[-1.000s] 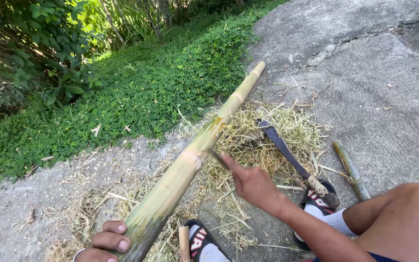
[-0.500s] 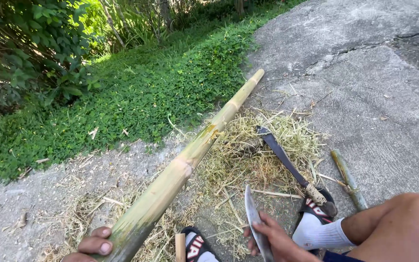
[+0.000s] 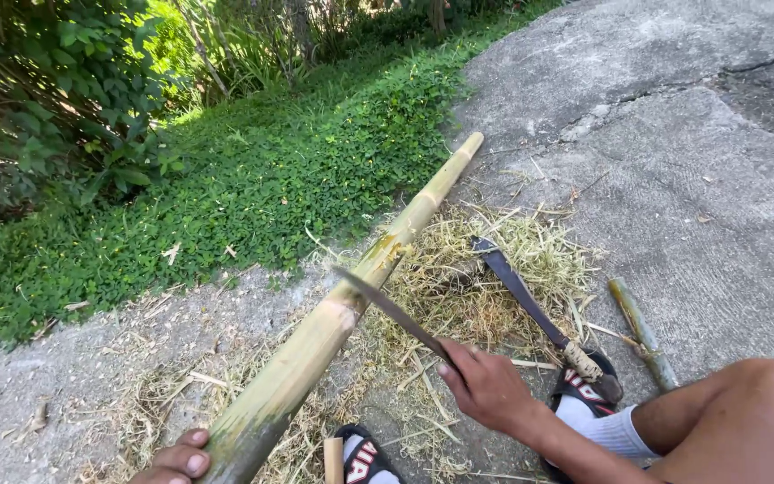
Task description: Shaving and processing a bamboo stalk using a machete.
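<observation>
A long yellow-green bamboo pole (image 3: 342, 309) lies slanted over the concrete, its far end toward the grass. My left hand (image 3: 176, 462) grips its near end at the bottom edge of the view. My right hand (image 3: 485, 385) holds a knife (image 3: 387, 305) by its handle, and the blade tip rests against the pole at a node. A second, larger machete (image 3: 521, 291) with a wrapped handle lies on the shavings to the right.
Dry bamboo shavings (image 3: 459, 287) are heaped under and beside the pole. A short bamboo piece (image 3: 642, 332) lies at the right. My bent knee (image 3: 745, 412) and sandalled feet (image 3: 589, 394) fill the lower right. Grass and bushes (image 3: 226, 188) border the left.
My right hand was empty on the shavings, then picked up the knife near my feet and has now brought its blade up against the pole.
</observation>
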